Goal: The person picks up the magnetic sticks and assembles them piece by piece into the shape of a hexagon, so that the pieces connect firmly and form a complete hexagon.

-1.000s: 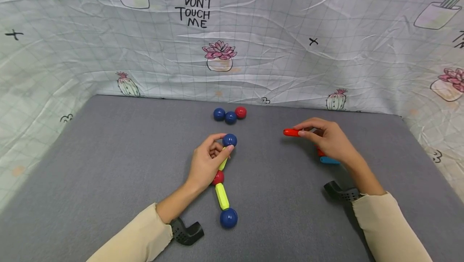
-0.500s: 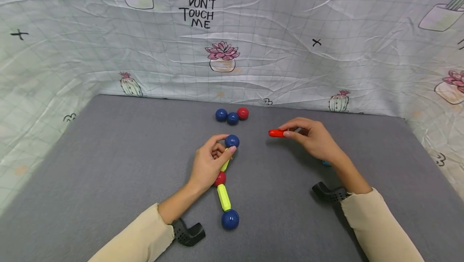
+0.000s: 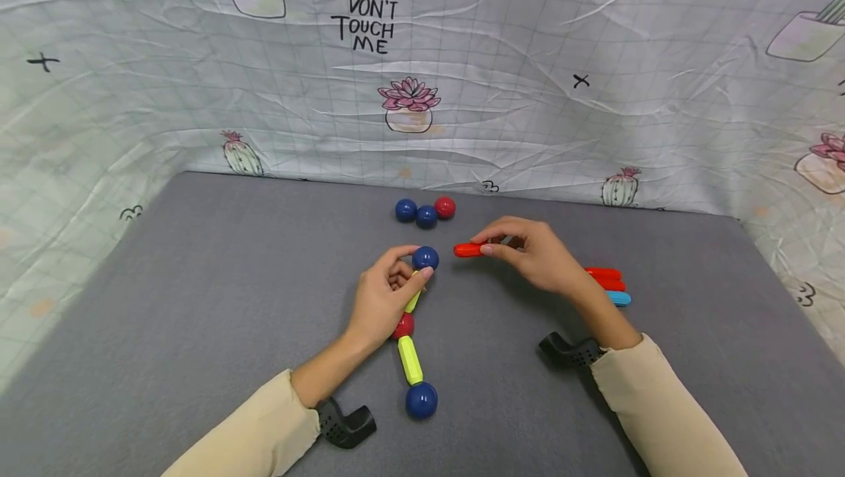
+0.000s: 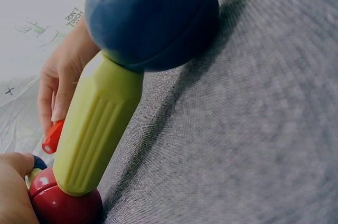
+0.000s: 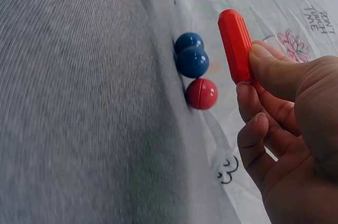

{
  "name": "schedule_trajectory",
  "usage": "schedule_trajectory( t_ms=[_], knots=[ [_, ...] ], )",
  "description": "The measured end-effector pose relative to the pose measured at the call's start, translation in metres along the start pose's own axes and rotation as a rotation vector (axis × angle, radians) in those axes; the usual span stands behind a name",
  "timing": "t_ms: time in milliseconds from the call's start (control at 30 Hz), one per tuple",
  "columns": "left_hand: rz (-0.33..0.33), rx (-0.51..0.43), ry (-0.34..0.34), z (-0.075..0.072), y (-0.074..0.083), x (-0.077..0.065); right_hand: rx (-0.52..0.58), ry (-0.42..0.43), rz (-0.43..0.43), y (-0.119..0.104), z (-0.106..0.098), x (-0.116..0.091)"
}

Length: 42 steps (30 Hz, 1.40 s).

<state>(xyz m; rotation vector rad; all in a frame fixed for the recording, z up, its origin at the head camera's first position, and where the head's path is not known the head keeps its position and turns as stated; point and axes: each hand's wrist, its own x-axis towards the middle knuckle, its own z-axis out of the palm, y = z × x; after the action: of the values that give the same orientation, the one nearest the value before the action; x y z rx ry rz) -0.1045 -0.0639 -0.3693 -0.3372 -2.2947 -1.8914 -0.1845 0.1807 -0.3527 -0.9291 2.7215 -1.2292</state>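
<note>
My left hand [image 3: 386,293] pinches a blue ball [image 3: 425,258] between thumb and forefinger. That ball tops a joined chain: a yellow rod [image 3: 412,303] partly behind the thumb, a red ball [image 3: 404,326], a second yellow rod [image 4: 97,129] and another blue ball [image 3: 421,400]. In my right hand [image 3: 535,249] a red ribbed rod [image 5: 235,44] is pinched by one end, its free end pointing left at the held blue ball, a small gap between them. The left wrist view shows the chain's near end large.
Two loose blue balls [image 3: 426,216] and a red ball [image 3: 445,207] sit together at the back of the grey table [image 3: 264,242]. Beyond the right forearm lie red rods [image 3: 604,274] and a blue rod [image 3: 619,299]. A printed white cloth [image 3: 495,110] hangs behind.
My right hand has carried the red rod left, close to the blue ball in my left hand. The rods at right have come into fuller view. My left hand keeps its hold.
</note>
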Motion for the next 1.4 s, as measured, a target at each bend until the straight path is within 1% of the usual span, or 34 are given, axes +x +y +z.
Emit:
schedule_trajectory(
  t_ms=[133, 400, 767, 1200, 1333, 1400],
  knots=[
    [-0.006, -0.005, -0.004, 0.0, 0.001, 0.0, 0.018, -0.005, -0.012, -0.001, 0.006, 0.003],
    [-0.005, -0.007, -0.011, 0.0, 0.001, 0.0, 0.034, -0.022, -0.01, -0.003, 0.015, 0.005],
    [0.001, -0.004, -0.019, 0.0, 0.001, 0.001, 0.065, -0.035, -0.005, -0.003, 0.018, 0.005],
    [0.019, -0.013, -0.016, 0.0, -0.003, 0.0, 0.05, -0.077, 0.022, -0.003, 0.019, 0.004],
    [0.004, -0.014, -0.019, 0.0, -0.003, 0.001, 0.038, -0.081, 0.026, -0.003, 0.021, 0.005],
    [-0.009, -0.014, -0.017, 0.001, -0.009, 0.002, 0.035, -0.076, 0.023, -0.003, 0.022, 0.007]
  ],
)
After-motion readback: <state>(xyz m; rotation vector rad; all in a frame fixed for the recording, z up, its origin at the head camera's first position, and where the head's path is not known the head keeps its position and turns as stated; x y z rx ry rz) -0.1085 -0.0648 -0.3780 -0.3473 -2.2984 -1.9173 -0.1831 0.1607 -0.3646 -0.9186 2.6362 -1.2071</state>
